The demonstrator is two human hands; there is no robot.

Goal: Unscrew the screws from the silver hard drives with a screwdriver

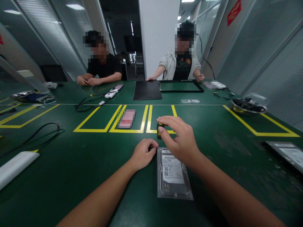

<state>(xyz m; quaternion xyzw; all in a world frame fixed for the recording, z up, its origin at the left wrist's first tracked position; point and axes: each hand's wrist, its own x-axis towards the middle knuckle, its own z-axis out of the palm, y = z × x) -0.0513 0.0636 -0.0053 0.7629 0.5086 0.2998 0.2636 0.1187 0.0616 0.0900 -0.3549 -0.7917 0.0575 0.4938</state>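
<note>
The forearms (101, 192) are flanking a hard drive (174, 175), its cover (178, 190) on and screw work seemingly unfinished, the right hand (183, 137) pinching a screwdriver (159, 133) at its far-left corner, the left hand (143, 154) curling there, grip unclear.

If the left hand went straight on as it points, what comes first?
Likely the hard drive, at its far left corner, or the screwdriver standing by that corner; depth is too unclear to say which.

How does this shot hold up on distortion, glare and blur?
Head view: the wall at right leans outward, wide-angle style; the ceiling light glares; the pink item is pixelated; small print on the hard drive is too soft to read.
</note>
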